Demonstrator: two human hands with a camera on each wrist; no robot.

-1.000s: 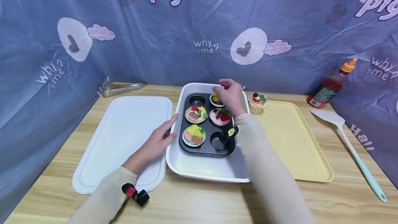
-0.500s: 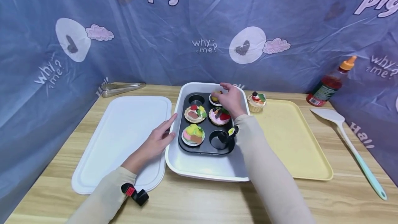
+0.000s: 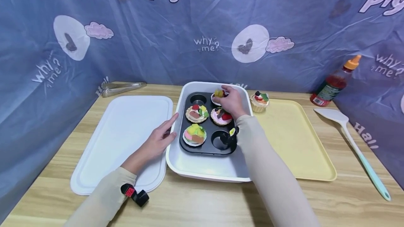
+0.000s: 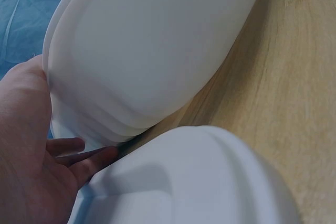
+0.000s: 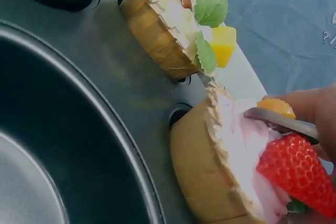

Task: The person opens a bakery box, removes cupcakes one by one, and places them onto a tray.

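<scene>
A dark muffin tin lies inside a white tub, with several fruit-topped tarts in its cups. My right hand reaches to the far right cup, its thumb and a finger around the sides of a yellow-topped tart. Nearer me sit a pink cream tart with a strawberry, a tart with a raspberry, and a yellow-and-pink-topped tart. Two cups hold no tart. My left hand rests against the tub's left side with its index finger straight; its other fingers show low beside the wall.
A white tray lies left of the tub, metal tongs behind it. On the right are a yellow tray, a berry-topped cupcake at its far corner, a red sauce bottle and a white spatula.
My right hand has come down from above the far right tart, and its thumb and finger now close around it. The left hand stays at the tub's side. The view has shifted slightly.
</scene>
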